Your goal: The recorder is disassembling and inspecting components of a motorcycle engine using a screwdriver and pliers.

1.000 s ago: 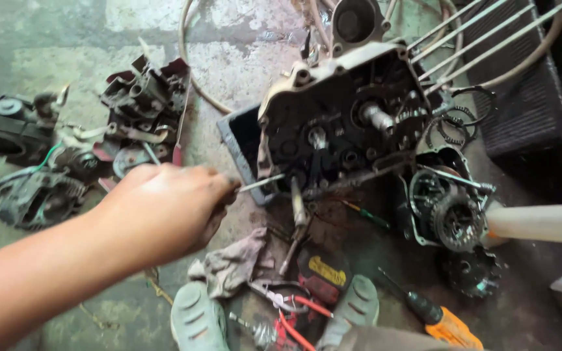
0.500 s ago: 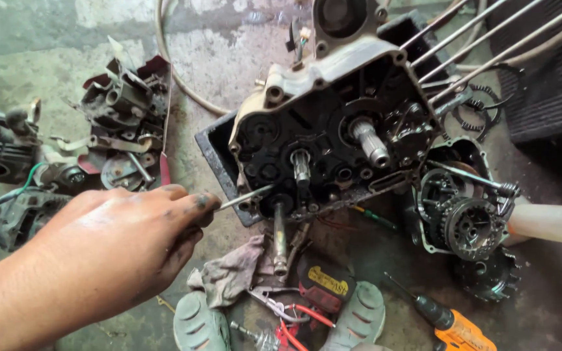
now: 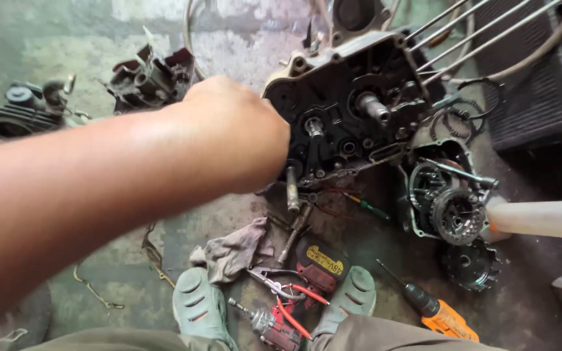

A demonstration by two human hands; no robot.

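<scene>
Greasy black metal everywhere here. The engine case (image 3: 349, 123) sits upper middle of the frame on the concrete floor (image 3: 53, 39), open side up, with its shafts and gears poking out. The left hand (image 3: 239, 133) reaches in from the left and is pressed against the left edge of that case, fingers curled in toward it. Can't tell from this angle what it's gripping, if anything, since the back of the hand hides the fingertips. The right hand isn't in the shot at all.

Just below the case a steel shaft (image 3: 292, 190) hangs down, and below that there's a rag (image 3: 232, 250), red-handled pliers (image 3: 284, 289) and a power tool battery (image 3: 321, 265) between the two green sandals (image 3: 196, 305). An orange-handled screwdriver (image 3: 434, 311) lies lower right, a clutch assembly (image 3: 453, 211) sits right of the case, and a cylinder (image 3: 24, 117) is far left.

What I'd worry about: the case looks propped, not clamped, so a hard push from the side could tip or slide it onto the loose parts. Oily fingers could slip off onto the sharp case edges or gear teeth. And with open sandals so close, anything heavy dropping off lands right on the toes. Small bits could also vanish into that clutter on the floor.
</scene>
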